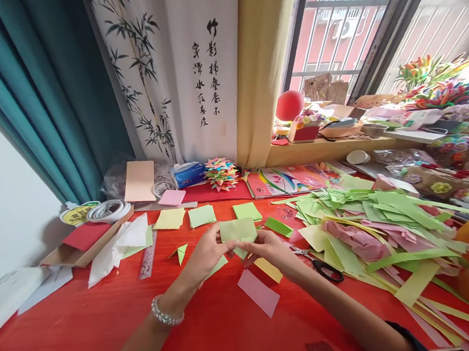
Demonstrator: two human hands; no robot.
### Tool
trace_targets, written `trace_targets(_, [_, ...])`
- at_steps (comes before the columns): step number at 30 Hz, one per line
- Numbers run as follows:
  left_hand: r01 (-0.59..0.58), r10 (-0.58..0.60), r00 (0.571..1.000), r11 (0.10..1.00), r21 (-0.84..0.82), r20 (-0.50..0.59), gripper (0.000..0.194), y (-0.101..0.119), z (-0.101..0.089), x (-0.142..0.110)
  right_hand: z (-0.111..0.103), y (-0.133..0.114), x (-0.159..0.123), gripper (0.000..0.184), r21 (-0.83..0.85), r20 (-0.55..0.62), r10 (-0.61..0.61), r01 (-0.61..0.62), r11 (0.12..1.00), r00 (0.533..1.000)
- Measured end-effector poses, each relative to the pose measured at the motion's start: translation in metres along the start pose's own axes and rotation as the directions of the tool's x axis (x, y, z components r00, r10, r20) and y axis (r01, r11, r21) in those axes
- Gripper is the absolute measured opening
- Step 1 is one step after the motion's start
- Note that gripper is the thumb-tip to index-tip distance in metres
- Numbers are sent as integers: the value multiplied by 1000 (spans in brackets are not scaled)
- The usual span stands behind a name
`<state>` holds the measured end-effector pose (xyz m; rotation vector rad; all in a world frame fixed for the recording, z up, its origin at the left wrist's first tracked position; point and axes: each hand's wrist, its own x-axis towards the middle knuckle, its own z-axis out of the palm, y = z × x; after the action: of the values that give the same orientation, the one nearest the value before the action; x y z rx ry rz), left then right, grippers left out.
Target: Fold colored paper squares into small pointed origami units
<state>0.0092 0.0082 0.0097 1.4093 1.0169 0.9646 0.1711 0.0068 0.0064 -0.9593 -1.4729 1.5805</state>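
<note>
A light green piece of paper [239, 230] is held up between my two hands above the red table. My left hand [211, 248], with a beaded bracelet on its wrist, pinches its left and lower edge. My right hand [269, 248] closes on the lower right side, and the fingertips of both hands meet at the bottom edge. Below the hands lie a pink paper rectangle [259, 293], a yellow folded paper [268, 270] and a green sheet [217, 267] partly covered by my left hand. A small folded green piece [179, 253] sits to the left.
Stacks of yellow [168, 219], pale green [202, 216] and bright green paper [247, 212] stand behind my hands. Scissors [327, 271] lie right, beside a heap of paper strips [383, 212]. At left are a ruler [148, 256] and a cardboard tray [82, 256]. A folded-paper ball [221, 174] stands behind.
</note>
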Motion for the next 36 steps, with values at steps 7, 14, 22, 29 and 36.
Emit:
trace_targets(7, [-50,62,992,993,109,-109,43,4,-8,2,-7,-4,2,31,36,-160,-17,23,999,987])
trace_targets(14, [-62,69,996,988,141,-51,38,7,-9,1,-4,-7,-1,33,-19,-86,-84,82,996,993])
trace_targets(22, [32,-34,997,999,-20,-63,31,8,-7,1,-4,1,-5,33,-490,-265,-342,180,853,901])
trace_targets(29, [-4,4,999,1000,6,-36,30,11,-8,-1,-1,-9,-9,31,-233,-164,-261,219,947,951])
trace_targets(36, [-1,2,1000,998,69,-18,26,9,-4,-1,-5,-12,-7,37,75,-129,-73,83,994,989])
